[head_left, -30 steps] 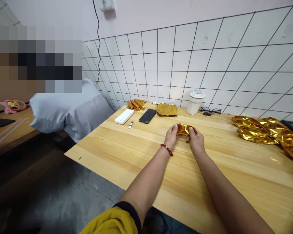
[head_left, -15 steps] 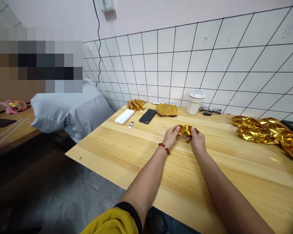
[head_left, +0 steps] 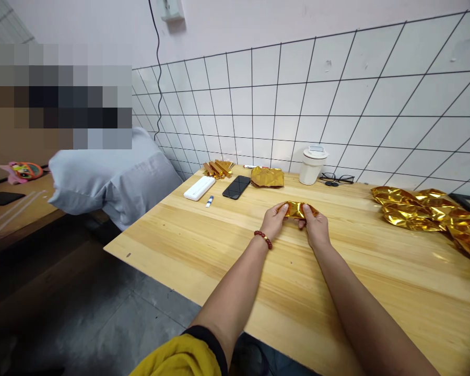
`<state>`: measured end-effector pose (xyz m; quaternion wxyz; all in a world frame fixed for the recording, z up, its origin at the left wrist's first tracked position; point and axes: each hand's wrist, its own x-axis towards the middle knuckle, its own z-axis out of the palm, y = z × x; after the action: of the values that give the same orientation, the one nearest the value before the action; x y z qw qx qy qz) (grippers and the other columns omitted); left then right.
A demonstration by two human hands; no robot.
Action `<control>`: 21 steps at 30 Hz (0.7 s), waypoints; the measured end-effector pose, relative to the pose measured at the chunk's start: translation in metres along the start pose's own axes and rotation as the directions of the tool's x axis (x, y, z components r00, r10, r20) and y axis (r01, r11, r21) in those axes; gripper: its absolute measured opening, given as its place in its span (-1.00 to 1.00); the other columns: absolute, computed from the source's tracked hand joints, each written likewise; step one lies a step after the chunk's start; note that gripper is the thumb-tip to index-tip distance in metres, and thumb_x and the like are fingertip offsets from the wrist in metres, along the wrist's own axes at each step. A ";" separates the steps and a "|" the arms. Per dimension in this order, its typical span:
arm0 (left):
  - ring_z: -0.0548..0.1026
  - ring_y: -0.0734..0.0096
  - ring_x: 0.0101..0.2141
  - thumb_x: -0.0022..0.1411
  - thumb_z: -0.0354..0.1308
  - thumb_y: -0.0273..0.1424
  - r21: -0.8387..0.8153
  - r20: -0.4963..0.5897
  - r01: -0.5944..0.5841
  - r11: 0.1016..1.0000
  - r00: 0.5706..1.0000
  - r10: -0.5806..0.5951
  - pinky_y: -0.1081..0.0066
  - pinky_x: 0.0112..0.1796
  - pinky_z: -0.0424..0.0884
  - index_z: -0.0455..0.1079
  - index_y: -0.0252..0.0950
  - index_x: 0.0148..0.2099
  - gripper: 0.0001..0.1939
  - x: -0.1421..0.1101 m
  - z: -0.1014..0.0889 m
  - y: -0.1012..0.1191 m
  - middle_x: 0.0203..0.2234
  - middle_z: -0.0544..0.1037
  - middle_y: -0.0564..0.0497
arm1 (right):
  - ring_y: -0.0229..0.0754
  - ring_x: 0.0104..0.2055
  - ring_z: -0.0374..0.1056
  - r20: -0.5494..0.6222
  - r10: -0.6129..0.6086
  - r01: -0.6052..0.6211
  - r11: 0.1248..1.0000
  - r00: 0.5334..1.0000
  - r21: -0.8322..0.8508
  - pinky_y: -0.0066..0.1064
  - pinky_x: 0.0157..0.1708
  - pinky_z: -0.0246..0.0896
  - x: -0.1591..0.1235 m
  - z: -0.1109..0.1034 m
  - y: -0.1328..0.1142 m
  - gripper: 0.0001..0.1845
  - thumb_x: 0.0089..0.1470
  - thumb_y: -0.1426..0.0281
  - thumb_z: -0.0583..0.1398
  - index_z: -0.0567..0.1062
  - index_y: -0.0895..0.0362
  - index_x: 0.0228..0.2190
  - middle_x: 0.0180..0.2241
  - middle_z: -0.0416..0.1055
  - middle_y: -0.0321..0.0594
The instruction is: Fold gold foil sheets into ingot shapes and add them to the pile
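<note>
Both my hands pinch a small crumpled piece of gold foil paper [head_left: 296, 209] just above the wooden table [head_left: 227, 245]. My left hand [head_left: 274, 221], with a red bead bracelet at the wrist, grips its left end with fingers closed. My right hand [head_left: 315, 228] grips the right end, thumb pressed on top. The foil is partly hidden between my fingers.
A pile of gold foil sheets [head_left: 426, 214] lies at the right. Behind my hands are a folded gold sheet [head_left: 267, 177], a black phone [head_left: 237, 186], a white power bank [head_left: 199, 187], folded gold pieces [head_left: 218, 167], a white cup [head_left: 312, 164] and glasses [head_left: 337, 179]. A person in a grey shirt [head_left: 113, 175] sits at the left.
My hands and the foil shifted slightly; the fingers reworked their grip on the foil. Nothing else moved.
</note>
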<state>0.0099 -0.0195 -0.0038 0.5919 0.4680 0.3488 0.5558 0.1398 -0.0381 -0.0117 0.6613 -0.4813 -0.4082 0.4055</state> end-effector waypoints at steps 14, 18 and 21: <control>0.53 0.25 -0.19 0.09 0.34 -0.12 -0.093 -0.088 0.053 0.994 0.994 -0.061 0.29 -0.19 0.48 0.58 -0.31 -0.11 -0.59 -0.001 0.003 0.007 -0.17 0.61 -0.14 | -0.34 -0.67 0.23 -0.056 -0.002 0.006 0.997 0.998 0.082 -0.49 -0.68 0.08 -0.004 0.000 -0.009 -0.19 -0.02 -0.25 0.13 0.45 0.16 -0.04 -0.52 0.44 -0.33; 0.53 0.30 -0.24 0.10 0.32 -0.07 -0.160 -0.128 0.074 0.984 0.987 -0.095 0.40 -0.30 0.47 0.56 -0.32 -0.09 -0.54 0.000 0.001 0.008 -0.18 0.60 -0.14 | -0.37 -0.70 0.15 -0.078 -0.016 0.021 0.998 0.997 0.062 -0.52 -0.68 0.00 -0.004 0.001 -0.009 -0.33 -0.05 -0.17 0.22 0.52 0.17 -0.21 -0.64 0.37 -0.36; 0.53 0.34 -0.27 0.07 0.34 -0.06 -0.192 -0.140 0.074 0.979 0.985 -0.102 0.42 -0.33 0.45 0.55 -0.33 -0.11 -0.52 0.000 0.001 0.008 -0.20 0.59 -0.14 | -0.39 -0.70 0.12 -0.111 -0.037 0.044 0.997 0.993 0.056 -0.53 -0.68 -0.02 -0.002 0.001 -0.008 -0.46 -0.15 -0.03 0.35 0.53 0.17 -0.32 -0.66 0.37 -0.37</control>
<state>0.0083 -0.0200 0.0044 0.6294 0.3519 0.3590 0.5926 0.1391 -0.0416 -0.0039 0.7045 -0.4751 -0.3689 0.3766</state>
